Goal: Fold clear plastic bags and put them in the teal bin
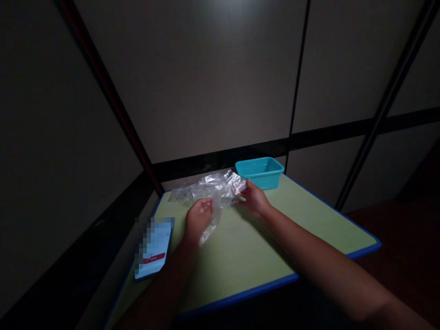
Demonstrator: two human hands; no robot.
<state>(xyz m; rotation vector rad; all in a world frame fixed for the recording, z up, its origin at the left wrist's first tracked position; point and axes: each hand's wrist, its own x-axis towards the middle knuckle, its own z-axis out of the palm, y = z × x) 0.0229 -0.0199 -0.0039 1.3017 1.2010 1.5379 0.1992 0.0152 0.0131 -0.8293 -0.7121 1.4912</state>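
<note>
A crumpled clear plastic bag (213, 185) spreads over the far part of the table, in front of both hands. My left hand (199, 217) is closed on its near edge, and a loose strip of the plastic hangs down beside the fingers. On the other side, my right hand (254, 198) grips the bag's right end between thumb and fingers. Just behind that hand stands a turquoise plastic basket (263, 180), upright; the part of its inside that shows holds nothing visible.
The pale green table (254, 256) has a blue edge. At its left side lies a flat light-blue item (156, 252) with a red band, partly pixelated, close to my left forearm. Panelled cabinet doors (213, 91) rise directly behind the table.
</note>
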